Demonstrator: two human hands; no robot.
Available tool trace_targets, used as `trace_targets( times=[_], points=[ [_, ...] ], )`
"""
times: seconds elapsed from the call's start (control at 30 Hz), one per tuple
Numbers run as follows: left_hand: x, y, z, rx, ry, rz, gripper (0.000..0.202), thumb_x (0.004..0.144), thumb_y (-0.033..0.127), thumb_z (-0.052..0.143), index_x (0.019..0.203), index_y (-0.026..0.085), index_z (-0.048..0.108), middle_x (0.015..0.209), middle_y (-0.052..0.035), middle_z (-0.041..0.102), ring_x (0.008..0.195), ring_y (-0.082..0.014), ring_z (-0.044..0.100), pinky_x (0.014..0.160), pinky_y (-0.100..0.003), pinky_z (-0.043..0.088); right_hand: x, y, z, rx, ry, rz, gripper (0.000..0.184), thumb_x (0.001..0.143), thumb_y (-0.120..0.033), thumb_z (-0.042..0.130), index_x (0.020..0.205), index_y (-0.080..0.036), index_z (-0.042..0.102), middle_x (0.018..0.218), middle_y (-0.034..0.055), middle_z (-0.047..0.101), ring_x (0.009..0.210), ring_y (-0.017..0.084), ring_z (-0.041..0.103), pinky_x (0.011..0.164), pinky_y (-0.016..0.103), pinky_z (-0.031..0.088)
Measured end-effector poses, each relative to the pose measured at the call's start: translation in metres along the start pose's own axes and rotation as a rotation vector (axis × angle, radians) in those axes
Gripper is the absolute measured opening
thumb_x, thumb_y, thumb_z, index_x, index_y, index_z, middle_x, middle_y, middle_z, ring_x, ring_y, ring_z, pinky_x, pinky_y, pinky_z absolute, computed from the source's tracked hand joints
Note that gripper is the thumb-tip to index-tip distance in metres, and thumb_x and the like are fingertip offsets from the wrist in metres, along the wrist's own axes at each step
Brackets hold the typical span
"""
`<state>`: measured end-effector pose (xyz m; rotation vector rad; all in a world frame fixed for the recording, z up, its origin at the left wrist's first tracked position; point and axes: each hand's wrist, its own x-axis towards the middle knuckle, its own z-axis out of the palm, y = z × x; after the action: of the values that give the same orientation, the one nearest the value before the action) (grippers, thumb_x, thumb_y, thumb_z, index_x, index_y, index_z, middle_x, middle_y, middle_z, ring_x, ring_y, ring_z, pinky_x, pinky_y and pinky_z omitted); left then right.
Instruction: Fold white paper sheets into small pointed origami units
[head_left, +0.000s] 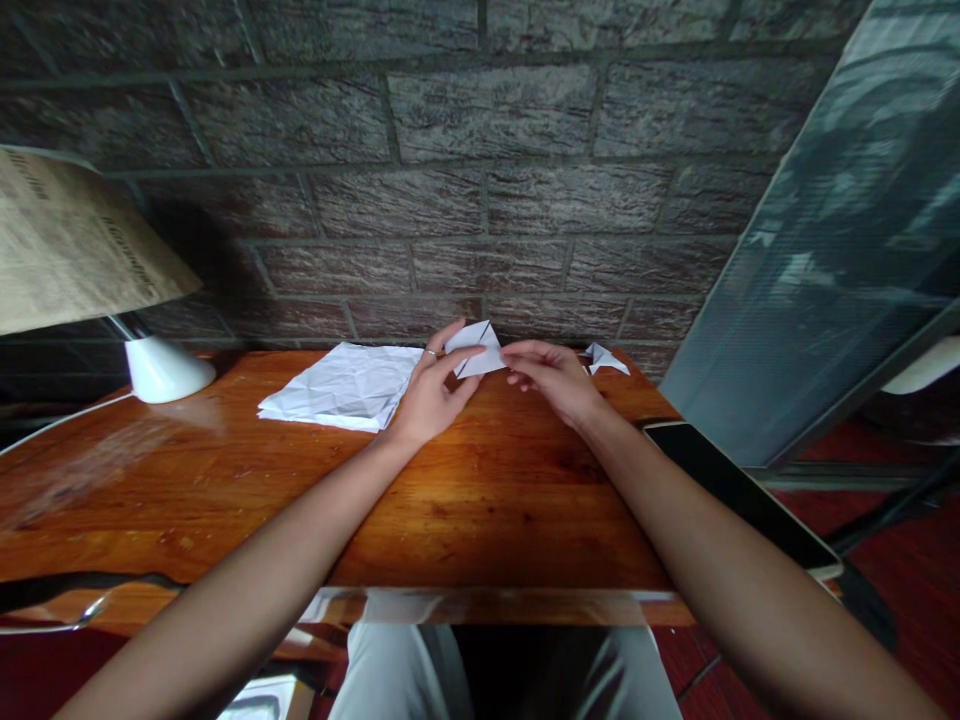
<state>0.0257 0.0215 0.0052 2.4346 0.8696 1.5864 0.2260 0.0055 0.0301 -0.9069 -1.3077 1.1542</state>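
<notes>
Both my hands meet over the far middle of a wooden table (pixel 480 500). My left hand (pixel 433 390), a ring on one finger, pinches the left side of a small folded white paper (pixel 477 350) held a little above the wood. My right hand (pixel 551 378) has its fingers closed on the paper's right edge. The paper shows sharp triangular folds.
A stack of creased white sheets (pixel 341 388) lies left of my hands. A small folded paper figure (pixel 604 358) sits at the far right by the brick wall. A white lamp base (pixel 166 368) stands at the left; a dark phone (pixel 739 495) lies on the right edge.
</notes>
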Motion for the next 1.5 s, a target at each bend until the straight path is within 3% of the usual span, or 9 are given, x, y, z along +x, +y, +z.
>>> trace_targets(
  times=[0.07, 0.17, 0.23, 0.3, 0.4, 0.53, 0.83, 1.13, 1.5],
  points=[
    [0.000, -0.001, 0.001, -0.128, 0.017, -0.086, 0.025, 0.091, 0.027, 0.059, 0.112, 0.021, 0.071, 0.135, -0.0117, 0.063, 0.128, -0.0242, 0.058, 0.108, -0.042, 0.046, -0.002, -0.002, 0.002, -0.027, -0.048, -0.032, 0.033, 0.064, -0.038, 0.084, 0.090, -0.020, 0.076, 0.080, 0.0013, 0.074, 0.063, 0.010, 0.062, 0.056, 0.022, 0.042],
    [0.000, -0.002, 0.004, -0.377, -0.011, -0.350, 0.028, 0.089, 0.038, 0.062, 0.106, 0.019, 0.070, 0.082, -0.0057, 0.075, 0.077, -0.0185, 0.072, 0.066, -0.027, 0.055, -0.005, -0.005, 0.005, -0.060, -0.106, -0.056, 0.037, 0.063, -0.041, 0.086, 0.093, -0.021, 0.077, 0.086, 0.0022, 0.075, 0.065, 0.011, 0.062, 0.057, 0.023, 0.042],
    [0.000, -0.001, 0.006, -0.480, -0.059, -0.501, 0.032, 0.084, 0.046, 0.067, 0.098, 0.017, 0.069, 0.051, 0.0028, 0.062, 0.044, -0.0129, 0.058, 0.045, -0.022, 0.041, -0.005, -0.006, 0.005, -0.065, -0.110, -0.077, 0.039, 0.062, -0.043, 0.086, 0.093, -0.021, 0.076, 0.080, 0.0005, 0.073, 0.061, 0.010, 0.058, 0.056, 0.024, 0.041],
    [0.000, 0.002, 0.007, -0.530, -0.106, -0.565, 0.034, 0.079, 0.050, 0.072, 0.086, 0.017, 0.065, 0.039, 0.0073, 0.051, 0.032, -0.0094, 0.045, 0.039, -0.020, 0.030, -0.005, -0.007, 0.005, -0.095, -0.071, -0.110, 0.036, 0.064, -0.045, 0.085, 0.088, -0.019, 0.076, 0.064, -0.0037, 0.064, 0.052, 0.008, 0.048, 0.052, 0.024, 0.036],
    [0.000, 0.009, 0.007, -0.610, -0.177, -0.611, 0.038, 0.076, 0.053, 0.073, 0.085, 0.018, 0.061, 0.036, 0.0081, 0.050, 0.029, -0.0084, 0.041, 0.036, -0.020, 0.025, -0.004, -0.009, 0.003, -0.164, 0.010, -0.156, 0.032, 0.068, -0.046, 0.081, 0.080, -0.017, 0.076, 0.051, -0.0070, 0.049, 0.048, 0.007, 0.036, 0.049, 0.024, 0.029],
    [0.001, 0.015, 0.007, -0.697, -0.236, -0.647, 0.043, 0.076, 0.055, 0.073, 0.093, 0.017, 0.063, 0.035, 0.0077, 0.050, 0.028, -0.0081, 0.038, 0.035, -0.019, 0.022, -0.005, -0.012, 0.002, -0.175, 0.042, -0.151, 0.033, 0.067, -0.047, 0.081, 0.080, -0.017, 0.076, 0.058, -0.0049, 0.054, 0.054, 0.008, 0.041, 0.054, 0.025, 0.032],
    [0.002, 0.018, 0.005, -0.703, -0.260, -0.679, 0.050, 0.075, 0.060, 0.075, 0.092, 0.015, 0.063, 0.036, 0.0066, 0.050, 0.029, -0.0075, 0.037, 0.035, -0.019, 0.020, -0.001, -0.006, 0.000, -0.070, -0.022, -0.158, 0.035, 0.069, -0.040, 0.080, 0.096, -0.017, 0.077, 0.060, -0.0049, 0.056, 0.052, 0.007, 0.042, 0.050, 0.023, 0.031],
    [-0.001, 0.008, 0.008, -0.766, -0.226, -0.712, 0.044, 0.076, 0.056, 0.076, 0.091, 0.017, 0.060, 0.038, 0.0090, 0.048, 0.029, -0.0074, 0.039, 0.033, -0.018, 0.022, 0.000, -0.008, -0.003, -0.078, -0.064, -0.199, 0.028, 0.075, -0.034, 0.074, 0.097, -0.017, 0.078, 0.056, -0.0042, 0.057, 0.052, 0.008, 0.047, 0.052, 0.024, 0.038],
    [-0.001, 0.007, 0.008, -0.796, -0.245, -0.724, 0.043, 0.076, 0.054, 0.077, 0.091, 0.017, 0.061, 0.038, 0.0088, 0.047, 0.030, -0.0071, 0.040, 0.033, -0.017, 0.021, 0.001, -0.006, -0.008, -0.117, -0.138, -0.203, 0.037, 0.077, -0.044, 0.077, 0.103, -0.017, 0.076, 0.060, -0.0035, 0.061, 0.052, 0.008, 0.050, 0.050, 0.022, 0.040]
  ],
)
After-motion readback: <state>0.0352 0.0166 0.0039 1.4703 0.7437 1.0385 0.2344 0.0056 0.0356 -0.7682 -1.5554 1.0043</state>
